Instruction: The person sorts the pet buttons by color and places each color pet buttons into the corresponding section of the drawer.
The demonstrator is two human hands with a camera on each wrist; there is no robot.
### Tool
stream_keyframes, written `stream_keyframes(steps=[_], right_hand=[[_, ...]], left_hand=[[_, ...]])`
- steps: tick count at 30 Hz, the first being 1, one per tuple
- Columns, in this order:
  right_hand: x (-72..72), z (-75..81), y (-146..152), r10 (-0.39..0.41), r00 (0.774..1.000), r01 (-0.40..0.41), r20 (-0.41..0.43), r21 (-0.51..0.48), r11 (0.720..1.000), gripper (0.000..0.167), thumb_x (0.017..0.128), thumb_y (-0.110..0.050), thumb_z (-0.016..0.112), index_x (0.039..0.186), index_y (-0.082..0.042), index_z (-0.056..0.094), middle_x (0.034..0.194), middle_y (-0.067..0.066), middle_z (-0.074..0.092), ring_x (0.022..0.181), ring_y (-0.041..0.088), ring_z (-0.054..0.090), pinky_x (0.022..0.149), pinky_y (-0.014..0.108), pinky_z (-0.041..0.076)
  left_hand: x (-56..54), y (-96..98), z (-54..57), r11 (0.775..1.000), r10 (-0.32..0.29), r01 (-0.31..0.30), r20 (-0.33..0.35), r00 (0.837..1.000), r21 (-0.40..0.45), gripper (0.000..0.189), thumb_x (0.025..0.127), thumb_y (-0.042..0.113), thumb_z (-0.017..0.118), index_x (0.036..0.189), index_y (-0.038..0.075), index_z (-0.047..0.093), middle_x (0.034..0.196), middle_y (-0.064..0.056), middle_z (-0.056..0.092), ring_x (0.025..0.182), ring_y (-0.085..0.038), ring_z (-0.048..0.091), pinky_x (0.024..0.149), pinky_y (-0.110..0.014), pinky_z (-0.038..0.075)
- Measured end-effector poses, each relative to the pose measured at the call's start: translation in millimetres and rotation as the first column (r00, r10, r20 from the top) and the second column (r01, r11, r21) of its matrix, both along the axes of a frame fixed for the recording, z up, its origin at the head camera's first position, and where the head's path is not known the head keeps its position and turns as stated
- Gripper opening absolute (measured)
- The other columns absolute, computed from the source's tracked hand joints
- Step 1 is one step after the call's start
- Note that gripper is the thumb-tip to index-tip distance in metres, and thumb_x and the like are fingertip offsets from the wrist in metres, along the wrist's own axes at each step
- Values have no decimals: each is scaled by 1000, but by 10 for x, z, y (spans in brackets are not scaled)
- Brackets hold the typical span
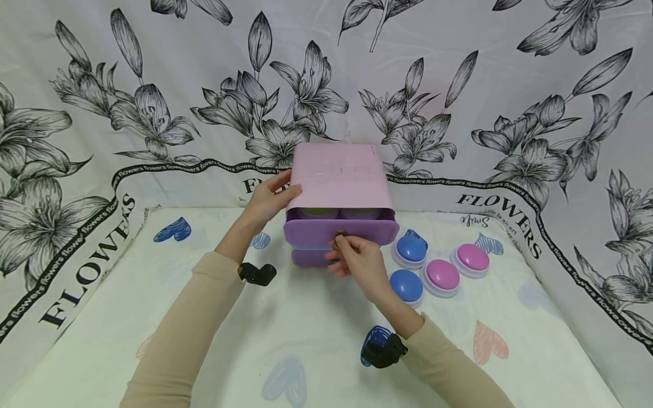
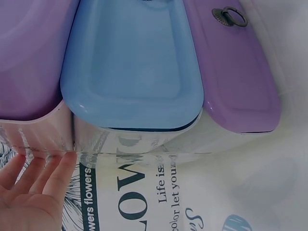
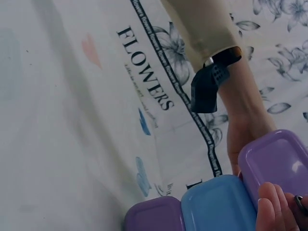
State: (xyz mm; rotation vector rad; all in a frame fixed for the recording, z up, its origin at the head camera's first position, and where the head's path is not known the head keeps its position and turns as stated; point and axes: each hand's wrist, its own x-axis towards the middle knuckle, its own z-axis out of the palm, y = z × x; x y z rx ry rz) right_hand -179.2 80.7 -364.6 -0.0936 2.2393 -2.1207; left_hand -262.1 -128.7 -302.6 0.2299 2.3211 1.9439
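A small drawer cabinet (image 1: pixel 339 173) with a pink top stands at the middle of the bed-like surface. Its purple top drawer (image 1: pixel 306 233) is pulled partly out, and edges of a green-topped item (image 1: pixel 318 212) and a purplish item (image 1: pixel 360 213) show inside. My right hand (image 1: pixel 361 263) pinches the ring pull (image 1: pixel 340 233) on that drawer's front between thumb and finger. The left hand (image 1: pixel 269 199) rests against the cabinet's left side, its fingers (image 2: pixel 57 175) straight on the pink wall. Below, the blue middle drawer (image 2: pixel 134 62) and the purple bottom drawer (image 2: pixel 240 72) are closed.
Right of the cabinet lie several round domed buttons on white bases, blue ones (image 1: pixel 406 285) and pink ones (image 1: pixel 442 274). A flower-printed cloth (image 1: pixel 433 34) hangs behind. The white sheet (image 1: pixel 229 351) bears printed hearts.
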Motion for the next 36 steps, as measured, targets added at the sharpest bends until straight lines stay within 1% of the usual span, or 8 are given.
stream_keyframes(steps=[6, 15, 24, 27, 33, 36], right_hand=[[-71, 14, -2, 10, 1000, -10, -6, 21, 1000, 33, 94, -34, 53, 96, -5, 69, 80, 10, 70, 60, 20, 67, 55, 34, 56], [-156, 30, -15, 2, 1000, -2, -6, 38, 999, 32, 94, -35, 52, 96, -8, 68, 82, 10, 70, 60, 20, 67, 53, 32, 56], [-211, 48, -15, 18, 1000, -17, -26, 43, 999, 34, 94, -36, 51, 98, -7, 68, 83, 12, 71, 61, 20, 67, 55, 32, 56], [-224, 57, -13, 25, 999, -25, -20, 39, 999, 35, 94, -37, 51, 100, -6, 67, 85, 13, 70, 62, 19, 67, 56, 32, 56], [-247, 88, -21, 29, 1000, -29, 10, 8, 1000, 37, 94, -36, 51, 103, -4, 66, 87, 15, 70, 61, 17, 67, 57, 31, 56], [-238, 139, -30, 28, 1000, -28, 12, 12, 1000, 36, 95, -33, 50, 104, -2, 66, 88, 17, 70, 61, 17, 67, 57, 31, 56]], left_hand=[[-2, -1, 9, 1000, -1, 1, -4, 1000, -4, 64, 90, 25, 59, 145, 11, 31, 147, -8, 32, 127, -24, 42, 100, -39, 42], [-4, -4, 9, 1000, -3, 3, -15, 1000, -7, 64, 90, 25, 59, 145, 11, 31, 147, -8, 32, 128, -24, 40, 101, -40, 41], [-8, -2, 2, 1000, 1, -1, -5, 1000, 1, 64, 89, 26, 60, 145, 11, 31, 148, -7, 32, 129, -24, 39, 101, -39, 41], [-45, -14, -38, 1000, 3, -3, 2, 1000, 5, 65, 89, 29, 61, 145, 14, 31, 148, -6, 32, 129, -24, 40, 101, -40, 41], [-183, -51, -204, 1000, 12, -12, -4, 1000, 17, 68, 85, 37, 65, 143, 20, 35, 145, -1, 36, 124, -20, 45, 99, -37, 43], [-203, -58, -237, 1000, 12, -11, -19, 1000, 13, 69, 84, 39, 65, 143, 21, 35, 144, 0, 37, 123, -19, 46, 98, -37, 43]])
